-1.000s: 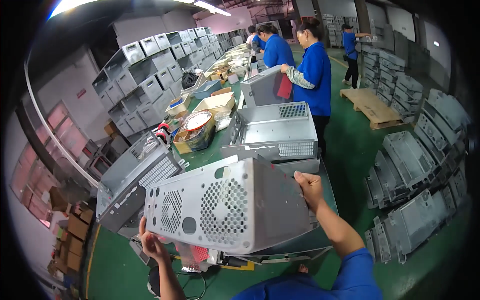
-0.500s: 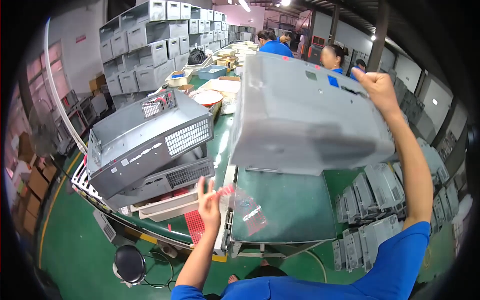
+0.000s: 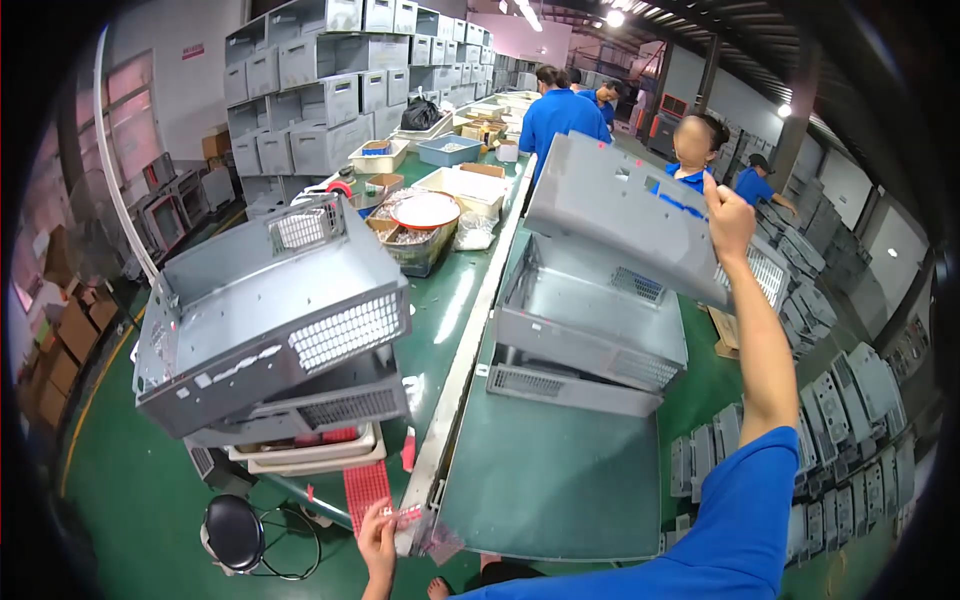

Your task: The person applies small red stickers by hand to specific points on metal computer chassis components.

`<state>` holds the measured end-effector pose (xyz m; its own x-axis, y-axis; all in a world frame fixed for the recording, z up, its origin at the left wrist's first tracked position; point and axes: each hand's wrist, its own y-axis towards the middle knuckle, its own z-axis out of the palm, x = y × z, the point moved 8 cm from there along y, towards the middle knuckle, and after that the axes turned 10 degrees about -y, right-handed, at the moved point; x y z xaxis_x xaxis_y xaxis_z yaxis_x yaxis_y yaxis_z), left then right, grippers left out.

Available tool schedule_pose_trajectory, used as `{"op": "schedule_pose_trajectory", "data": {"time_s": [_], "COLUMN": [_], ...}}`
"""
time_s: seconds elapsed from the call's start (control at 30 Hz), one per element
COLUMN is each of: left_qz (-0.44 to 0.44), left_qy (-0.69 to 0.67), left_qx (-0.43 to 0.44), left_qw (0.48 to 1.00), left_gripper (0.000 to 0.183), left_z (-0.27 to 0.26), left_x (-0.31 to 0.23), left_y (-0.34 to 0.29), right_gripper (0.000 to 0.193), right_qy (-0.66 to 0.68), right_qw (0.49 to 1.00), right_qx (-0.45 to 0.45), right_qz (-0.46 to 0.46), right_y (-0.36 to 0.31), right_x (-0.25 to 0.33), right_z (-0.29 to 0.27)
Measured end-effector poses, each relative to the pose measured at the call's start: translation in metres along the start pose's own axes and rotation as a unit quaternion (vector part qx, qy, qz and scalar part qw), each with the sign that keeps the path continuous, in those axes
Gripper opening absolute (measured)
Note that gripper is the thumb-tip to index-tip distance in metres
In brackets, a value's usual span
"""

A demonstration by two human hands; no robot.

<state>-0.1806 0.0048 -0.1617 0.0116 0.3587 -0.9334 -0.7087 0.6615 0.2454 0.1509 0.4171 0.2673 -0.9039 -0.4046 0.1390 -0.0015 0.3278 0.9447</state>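
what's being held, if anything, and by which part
Right hand: grey case, by its upper edge, toward the right. Left hand: at red strip, hold unclear.

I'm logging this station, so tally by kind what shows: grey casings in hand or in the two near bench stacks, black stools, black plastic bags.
Grey casings: 5 (1 in the right hand, 2 in the left stack, 2 in the right stack)
Black stool: 1
Black plastic bag: 1
Total: 7
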Motion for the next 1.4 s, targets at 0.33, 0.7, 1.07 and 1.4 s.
{"op": "schedule_pose_trajectory", "data": {"time_s": [0.33,0.7,1.07,1.4], "left_qz": [-0.03,-0.153,-0.032,-0.055], "left_qy": [0.089,0.039,0.134,0.118], "left_qx": [-0.015,0.064,0.382,0.587], "left_qw": [0.996,0.985,0.914,0.799], "left_gripper": [0.004,0.005,0.003,0.005], "left_z": [0.004,0.066,0.129,0.166], "left_x": [0.032,0.043,0.032,0.049], "left_y": [-0.018,-0.013,-0.057,-0.183], "right_gripper": [0.04,0.036,0.016,0.024], "right_qy": [0.017,0.109,0.092,-0.226], "right_qw": [0.979,0.979,0.99,0.395], "right_qx": [-0.147,-0.069,0.083,0.604], "right_qz": [-0.141,-0.156,0.06,0.654], "right_y": [-0.069,-0.172,-0.395,-0.909], "right_x": [-0.027,-0.017,-0.034,-0.052], "right_z": [0.096,0.08,-0.144,-0.514]}}
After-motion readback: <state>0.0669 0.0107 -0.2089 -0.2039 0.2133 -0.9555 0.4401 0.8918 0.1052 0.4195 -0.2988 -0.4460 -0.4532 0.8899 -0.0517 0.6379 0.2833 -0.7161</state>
